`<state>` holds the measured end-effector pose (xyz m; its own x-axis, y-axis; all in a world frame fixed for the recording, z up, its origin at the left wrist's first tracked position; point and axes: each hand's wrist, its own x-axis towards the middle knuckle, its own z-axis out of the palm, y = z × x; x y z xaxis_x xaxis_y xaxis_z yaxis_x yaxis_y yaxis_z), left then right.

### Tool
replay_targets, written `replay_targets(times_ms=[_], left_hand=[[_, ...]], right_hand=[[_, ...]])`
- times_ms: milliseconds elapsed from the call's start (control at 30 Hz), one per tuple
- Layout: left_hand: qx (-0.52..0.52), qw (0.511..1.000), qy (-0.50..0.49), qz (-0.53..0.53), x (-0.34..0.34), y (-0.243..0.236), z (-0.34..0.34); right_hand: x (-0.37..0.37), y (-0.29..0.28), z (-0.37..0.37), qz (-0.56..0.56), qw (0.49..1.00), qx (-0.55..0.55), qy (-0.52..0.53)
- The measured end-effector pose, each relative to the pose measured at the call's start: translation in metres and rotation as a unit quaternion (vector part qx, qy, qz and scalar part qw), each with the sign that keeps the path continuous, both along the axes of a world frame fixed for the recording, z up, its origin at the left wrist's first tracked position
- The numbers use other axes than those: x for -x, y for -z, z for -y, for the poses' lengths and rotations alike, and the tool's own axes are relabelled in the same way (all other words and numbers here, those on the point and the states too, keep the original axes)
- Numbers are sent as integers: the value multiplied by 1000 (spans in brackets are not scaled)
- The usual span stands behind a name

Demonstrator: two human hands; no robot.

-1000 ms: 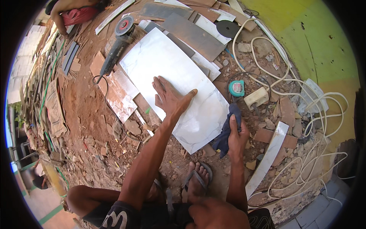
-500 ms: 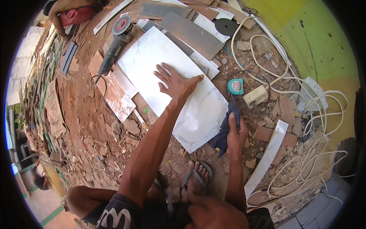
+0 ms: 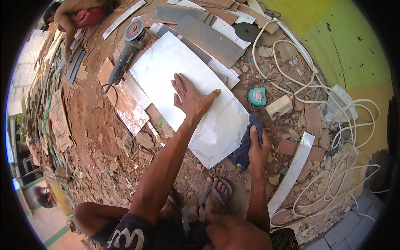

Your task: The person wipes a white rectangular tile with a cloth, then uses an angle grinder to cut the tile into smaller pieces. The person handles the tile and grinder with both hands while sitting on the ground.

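The left hand (image 3: 192,98) hides a patch of the white tile (image 3: 166,58), the right hand (image 3: 259,150) covers part of the dark cloth (image 3: 242,153), the left forearm (image 3: 160,175) blocks some of the left foot (image 3: 168,211), the far-left co-worker (image 3: 85,17) is cut off by the top edge, and the near-left person's head (image 3: 39,191) is blurred.

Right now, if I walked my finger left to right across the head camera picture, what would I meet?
Dark grey strips → angle grinder → left hand → dark blue cloth → white socket block.
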<state>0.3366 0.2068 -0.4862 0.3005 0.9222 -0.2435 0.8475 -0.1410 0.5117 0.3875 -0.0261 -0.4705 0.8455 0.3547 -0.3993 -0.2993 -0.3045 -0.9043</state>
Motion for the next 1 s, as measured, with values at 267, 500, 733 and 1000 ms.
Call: replay_targets(times_ms=[267,500,733,1000], left_hand=[[3,1000,5,-4,-13,-6,-5],[2,996,74,57,27,-18,26],[-13,930,-302,211,136,10,145],[212,792,-357,448,122,25,200]], right_hand=[[-1,0,-1,-17,1000,-14,0],[-22,10,34,12,1000,1,11],[-43,-15,99,273,919,269,-92],[-26,-30,23,133,962,152,-182]])
